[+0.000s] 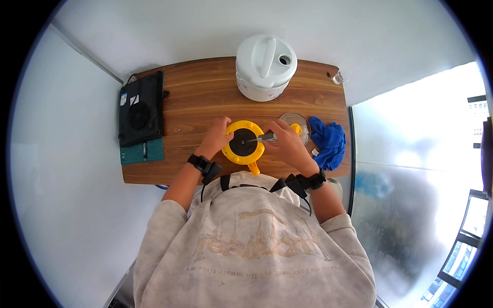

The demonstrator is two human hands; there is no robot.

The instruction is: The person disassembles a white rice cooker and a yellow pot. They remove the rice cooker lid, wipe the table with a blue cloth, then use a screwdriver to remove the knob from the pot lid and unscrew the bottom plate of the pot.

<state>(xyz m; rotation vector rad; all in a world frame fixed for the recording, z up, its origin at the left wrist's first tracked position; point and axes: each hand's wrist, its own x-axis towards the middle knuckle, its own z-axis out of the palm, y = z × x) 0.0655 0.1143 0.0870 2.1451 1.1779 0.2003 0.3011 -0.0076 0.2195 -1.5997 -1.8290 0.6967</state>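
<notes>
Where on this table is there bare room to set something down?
Bare wood shows between the black cooker and white bucket, and between the bucket and small glass. It's crowded from the middle to the right: left hand, yellow pot, screwdriver, right hand, glass lid, blue cloth.

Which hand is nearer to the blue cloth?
Right. The right hand, holding a grey-handled tool, is just left of the blue cloth; the left hand is farther left, on the left edge of the yellow pot.

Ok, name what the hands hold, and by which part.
Right hand: a screwdriver, by its grey handle. Left hand: the round yellow-and-black object, by its left rim.
</notes>
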